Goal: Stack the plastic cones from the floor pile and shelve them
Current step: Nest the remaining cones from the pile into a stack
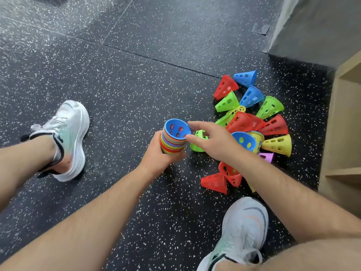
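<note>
Grips the stack of cones [172,142] in the left hand [158,153] from below and behind, with fingers curled round its side, wrist straight and bare forearm stretched forward. Holds the right hand [212,142] palm-down just right of the left hand, with index and thumb spread and their tips at the stack's top rim, other fingers loosely bent. Reaches with both arms extended, bare to the elbow.

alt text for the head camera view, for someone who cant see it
A person's left hand grips a stack of nested coloured cones while the right hand reaches its blue top rim. Loose cones lie piled on speckled black floor beside a wooden shelf.
</note>
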